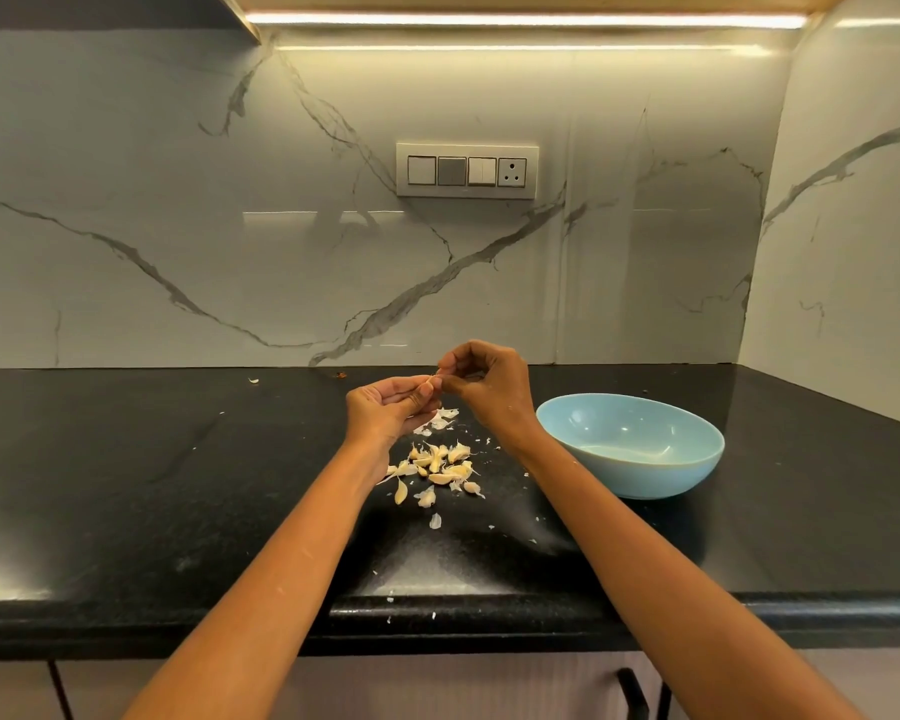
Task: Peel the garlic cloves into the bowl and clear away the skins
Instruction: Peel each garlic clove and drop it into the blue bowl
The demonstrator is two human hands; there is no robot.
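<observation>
One garlic clove [431, 380] is pinched above the black countertop [178, 485] between two hands: the left hand [388, 410], palm up with fingers curled around it, and the right hand [481, 379], whose fingertips are closed narrowly on its papery tip. One heap of unpeeled garlic cloves [440, 467], roughly a dozen though an exact count cannot be made, is found on the counter below the hands. Loose skins [442, 418] are scattered beside it. One light-blue bowl [630, 478] is placed right of the heap, apart from it. One switch panel [467, 171] with three switches and one socket is mounted on the marble backsplash [230, 200].
</observation>
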